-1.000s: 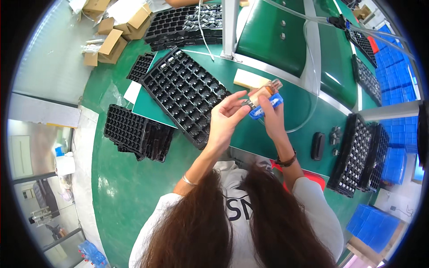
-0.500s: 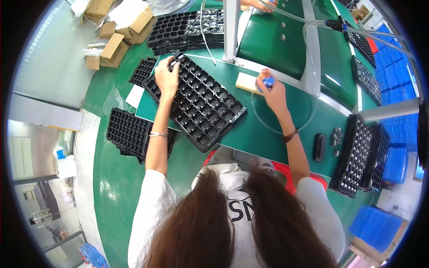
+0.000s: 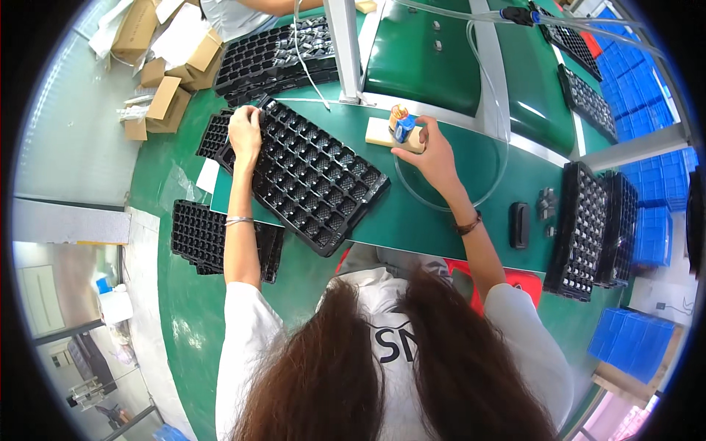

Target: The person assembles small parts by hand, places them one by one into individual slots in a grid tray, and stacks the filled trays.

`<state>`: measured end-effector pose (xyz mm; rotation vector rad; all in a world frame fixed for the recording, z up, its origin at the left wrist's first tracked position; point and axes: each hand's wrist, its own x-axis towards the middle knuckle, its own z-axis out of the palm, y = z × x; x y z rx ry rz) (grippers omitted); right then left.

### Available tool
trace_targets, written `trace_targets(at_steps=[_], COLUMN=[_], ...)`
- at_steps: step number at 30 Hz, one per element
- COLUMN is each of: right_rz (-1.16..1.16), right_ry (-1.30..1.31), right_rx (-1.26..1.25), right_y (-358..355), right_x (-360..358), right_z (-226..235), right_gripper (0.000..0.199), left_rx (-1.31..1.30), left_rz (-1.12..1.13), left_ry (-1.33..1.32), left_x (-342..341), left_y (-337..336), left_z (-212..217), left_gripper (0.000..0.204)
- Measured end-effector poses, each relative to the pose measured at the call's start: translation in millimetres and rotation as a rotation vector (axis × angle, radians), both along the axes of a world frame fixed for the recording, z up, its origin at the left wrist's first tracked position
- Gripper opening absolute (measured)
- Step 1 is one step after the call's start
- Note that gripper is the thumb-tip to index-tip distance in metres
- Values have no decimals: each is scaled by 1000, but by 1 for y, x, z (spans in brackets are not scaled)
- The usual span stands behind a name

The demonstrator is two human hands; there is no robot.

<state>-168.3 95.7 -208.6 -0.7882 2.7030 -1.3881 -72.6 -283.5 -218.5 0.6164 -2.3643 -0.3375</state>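
Note:
A black tray [image 3: 323, 173] with rows of square pockets lies slanted on the green table, a little over its near edge. At its far left corner my left hand [image 3: 245, 134] has its fingers drawn together on the rim; whatever else is between the fingertips is hidden. Small pieces sit in some pockets. To the right, a small blue bottle-like thing with an orange top [image 3: 402, 125] stands on a pale yellow block [image 3: 378, 132]. My right hand [image 3: 434, 153] is right beside it, thumb and forefinger apart, holding nothing.
A clear tube [image 3: 494, 192] loops over the table. A black oblong case [image 3: 519, 225] and small grey parts [image 3: 546, 203] lie to the right, near upright filled trays [image 3: 581, 231]. Stacked trays [image 3: 276, 59] stand behind a white post [image 3: 343, 48]; more trays [image 3: 198, 235] sit lower left.
My right hand has let go of the blue and orange thing, which now stands on the block. My left hand has shifted slightly outward at the tray's corner. The whole view has shifted a little.

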Motion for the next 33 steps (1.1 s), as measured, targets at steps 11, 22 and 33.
trace_targets(at_steps=[11,22,33], right_rz=[125,-371,-311], right_ry=[153,208,525], right_rx=[-198,25,-108], right_y=[-33,-36,-34], right_x=[-46,-239,-205], right_z=[-26,-62,-22], right_gripper=[44,46,41], left_rx=[2254,1911,1893], left_rz=[-347,-426,-501], left_ry=[735,570,544], left_x=[19,47,29], left_y=[120,226,239], left_z=[24,29,48], left_gripper=[24,37,30])
